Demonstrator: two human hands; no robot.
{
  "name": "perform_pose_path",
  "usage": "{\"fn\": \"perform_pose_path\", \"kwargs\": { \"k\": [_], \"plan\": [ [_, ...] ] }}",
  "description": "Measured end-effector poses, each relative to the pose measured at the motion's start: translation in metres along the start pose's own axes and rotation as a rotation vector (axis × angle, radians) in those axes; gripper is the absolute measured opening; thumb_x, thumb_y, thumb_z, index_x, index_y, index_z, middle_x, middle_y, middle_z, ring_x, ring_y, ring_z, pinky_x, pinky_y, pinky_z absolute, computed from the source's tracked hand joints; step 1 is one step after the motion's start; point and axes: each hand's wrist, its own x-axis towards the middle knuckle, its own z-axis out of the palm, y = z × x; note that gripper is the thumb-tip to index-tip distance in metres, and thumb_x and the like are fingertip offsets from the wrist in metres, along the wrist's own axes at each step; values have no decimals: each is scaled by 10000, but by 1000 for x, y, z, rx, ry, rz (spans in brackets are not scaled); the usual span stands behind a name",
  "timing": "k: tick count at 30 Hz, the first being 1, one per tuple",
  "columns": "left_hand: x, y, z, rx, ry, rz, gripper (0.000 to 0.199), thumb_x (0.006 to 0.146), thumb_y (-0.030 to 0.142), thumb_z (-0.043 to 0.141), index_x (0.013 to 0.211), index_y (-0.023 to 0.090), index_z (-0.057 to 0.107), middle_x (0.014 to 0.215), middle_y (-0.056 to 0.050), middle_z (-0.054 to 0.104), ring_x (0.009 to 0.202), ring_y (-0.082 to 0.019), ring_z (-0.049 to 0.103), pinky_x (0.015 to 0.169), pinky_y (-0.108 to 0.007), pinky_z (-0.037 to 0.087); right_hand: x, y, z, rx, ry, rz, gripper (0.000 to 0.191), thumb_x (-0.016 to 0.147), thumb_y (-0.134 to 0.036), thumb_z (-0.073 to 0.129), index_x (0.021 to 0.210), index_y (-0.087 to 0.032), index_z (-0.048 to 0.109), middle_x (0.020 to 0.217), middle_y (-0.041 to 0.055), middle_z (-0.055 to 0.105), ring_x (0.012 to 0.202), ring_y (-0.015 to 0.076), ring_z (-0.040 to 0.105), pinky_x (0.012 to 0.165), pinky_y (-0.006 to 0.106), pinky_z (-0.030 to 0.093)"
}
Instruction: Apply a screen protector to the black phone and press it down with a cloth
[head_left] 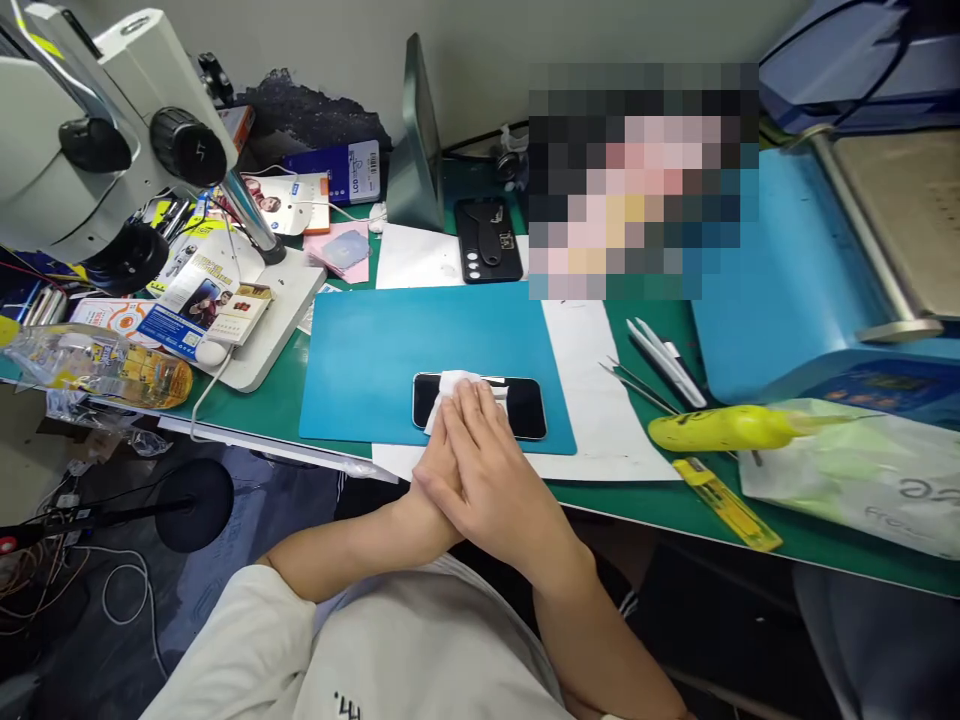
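A phone with a dark screen (531,410) lies lengthwise on the blue mat (420,330). A white cloth or tissue (456,381) is pressed on its screen. My right hand (491,480) lies over my left hand with its fingers stretched forward, their tips on the cloth. Partly covered by it, my left hand (435,490) also reaches to the cloth; most of its fingers are hidden underneath.
A microscope (169,120) stands at the left beside a drink bottle (97,365). Behind the mat are a black phone case (489,240) and an upright screen (420,140). Tweezers (637,385), a yellow bottle (720,428) and a blue machine (780,300) are at the right.
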Motion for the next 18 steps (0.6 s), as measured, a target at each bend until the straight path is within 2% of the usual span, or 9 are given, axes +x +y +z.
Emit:
{"fn": "perform_pose_path", "kwargs": {
  "k": [3,5,11,15,18],
  "plan": [
    [3,18,-5,-174,55,91,989,881,794,-50,1614,198,243,1731,-56,196,1603,-351,121,1268,-600,298,9,-15,6,30,-35,-53,845,1001,-571,445,1557,56,338,1663,317,225,1585,432,112,1241,657,273],
    [2,22,-8,-221,80,144,940,901,786,21,1609,215,257,1736,-35,180,1608,-348,96,1277,-585,292,12,-22,7,54,-57,-71,850,1003,-585,427,1541,69,362,1657,326,230,1582,431,131,1239,651,281],
    [-11,9,-2,-198,93,198,868,925,756,143,1605,236,284,1740,-3,173,1618,-329,58,1300,-537,261,3,-18,-4,97,-44,-98,849,1008,-579,424,1535,84,369,1656,316,236,1580,422,145,1251,616,293],
    [-20,-4,3,-134,67,82,968,865,845,166,1598,233,325,1737,-5,183,1617,-342,69,1294,-507,278,-12,-1,-14,75,5,-82,843,1010,-573,428,1535,83,369,1648,314,262,1576,424,157,1243,618,314],
    [-18,-2,-5,-25,-19,-136,978,846,870,271,1583,235,373,1728,-11,213,1616,-345,72,1295,-488,279,-21,14,-22,28,40,-35,829,1014,-561,425,1528,88,380,1642,315,280,1569,428,187,1241,609,326]
  ]
}}
